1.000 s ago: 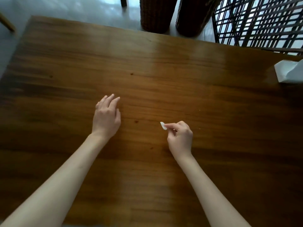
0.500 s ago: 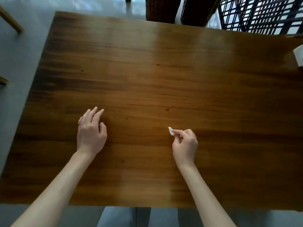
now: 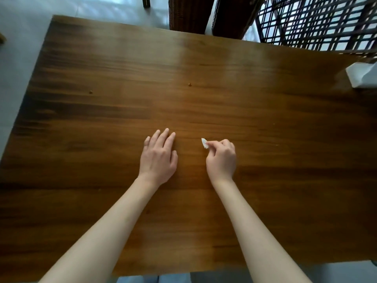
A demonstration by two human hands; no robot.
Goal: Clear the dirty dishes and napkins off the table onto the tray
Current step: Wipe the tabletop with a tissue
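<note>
While right hand (image 3: 221,158) pinches scrap (image 3: 204,143), left hand (image 3: 158,155) moved closer

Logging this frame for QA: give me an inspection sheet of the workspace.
Surface: brown wooden table, glossy.
Job's things: small white scrap pinched by the right hand; white napkin at the right edge; no dishes or tray seen.
Clutter: two crumbs on the far half.
Hands: left hand flat on the table, fingers straight.
Cables: nothing seen.
Surroundings: wicker chairs and lattice chair beyond; pale floor.
</note>
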